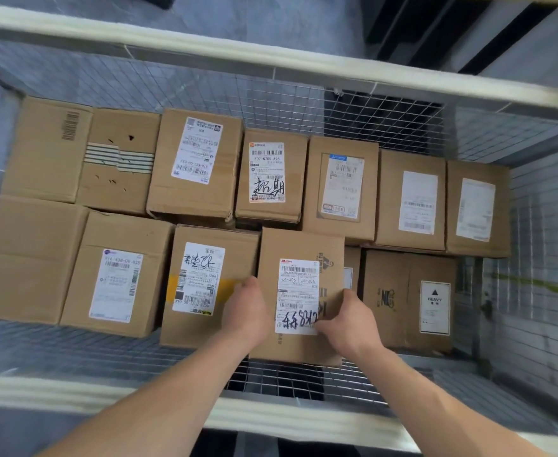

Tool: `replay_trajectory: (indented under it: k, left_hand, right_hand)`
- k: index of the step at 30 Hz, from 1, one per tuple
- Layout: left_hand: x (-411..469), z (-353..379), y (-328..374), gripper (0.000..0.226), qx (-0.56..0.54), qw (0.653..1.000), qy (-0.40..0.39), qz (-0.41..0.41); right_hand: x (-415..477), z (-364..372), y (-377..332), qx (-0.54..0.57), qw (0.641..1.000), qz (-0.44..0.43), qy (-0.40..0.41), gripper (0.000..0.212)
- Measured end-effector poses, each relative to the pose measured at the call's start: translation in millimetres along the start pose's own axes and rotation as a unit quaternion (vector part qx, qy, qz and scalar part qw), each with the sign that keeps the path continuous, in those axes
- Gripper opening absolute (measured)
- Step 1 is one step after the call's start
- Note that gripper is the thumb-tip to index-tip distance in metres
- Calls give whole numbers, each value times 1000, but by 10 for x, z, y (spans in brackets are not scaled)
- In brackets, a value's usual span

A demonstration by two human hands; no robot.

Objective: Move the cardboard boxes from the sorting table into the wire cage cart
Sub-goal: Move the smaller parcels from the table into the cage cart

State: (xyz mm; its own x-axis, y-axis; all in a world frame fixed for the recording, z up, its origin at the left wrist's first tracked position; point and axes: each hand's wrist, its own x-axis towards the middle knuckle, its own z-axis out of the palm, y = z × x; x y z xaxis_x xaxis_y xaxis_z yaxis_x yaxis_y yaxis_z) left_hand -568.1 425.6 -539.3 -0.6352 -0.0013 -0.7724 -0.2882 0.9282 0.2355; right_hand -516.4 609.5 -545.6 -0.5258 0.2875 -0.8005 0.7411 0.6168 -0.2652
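Note:
I look straight down into the wire cage cart (386,113), whose floor is packed with several cardboard boxes. Both my arms reach over the near rail. A box with a white shipping label (299,249) sits in the front row between a yellow-taped box (205,285) and a box marked HEAVY (409,298). My left hand (248,311) grips its left edge, fingers curled down the side. My right hand (346,321) grips its right edge, with the thumb on the label. The sorting table is out of view.
Padded white rails run along the far side (271,57) and the near side (271,413) of the cart. The back row holds several labelled boxes (195,163). Bare mesh floor shows at the near edge (287,377) and in the right corner (468,275).

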Motion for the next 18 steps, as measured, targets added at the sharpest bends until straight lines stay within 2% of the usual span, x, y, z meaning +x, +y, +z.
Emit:
replay_trajectory:
  k: [10, 18]
  left_hand:
    - [3, -48, 1, 30, -22, 1000, 18, 6]
    - [-37, -43, -70, 36, -32, 999, 24, 22]
  right_hand:
    - [-26, -15, -65, 19, 999, 6, 28, 49]
    - [-90, 3, -42, 29, 998, -2, 47, 48]
